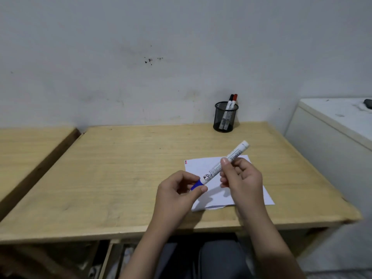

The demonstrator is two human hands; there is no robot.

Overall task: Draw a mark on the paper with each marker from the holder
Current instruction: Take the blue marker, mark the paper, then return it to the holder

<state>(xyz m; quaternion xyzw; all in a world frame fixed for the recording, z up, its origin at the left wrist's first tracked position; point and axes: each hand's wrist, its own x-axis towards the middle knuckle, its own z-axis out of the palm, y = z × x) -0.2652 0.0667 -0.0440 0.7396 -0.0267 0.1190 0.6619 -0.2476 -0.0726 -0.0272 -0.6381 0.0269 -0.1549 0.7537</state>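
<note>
Two hands meet above the paper (211, 196): my left hand (177, 190) pinches the blue cap (196, 185), my right hand (241, 178) grips the white marker (225, 161) barrel. Beyond, a mesh holder (225, 117) carries black (230, 101) and red (234, 100) markers.

Matt wood table (124, 178); black wire-mesh holder (225, 117); smooth white paper (198, 165).

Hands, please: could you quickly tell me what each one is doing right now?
Left hand: closed, fingers pinching the blue cap of the marker.
Right hand: closed around the white marker barrel, held above the paper.
</note>
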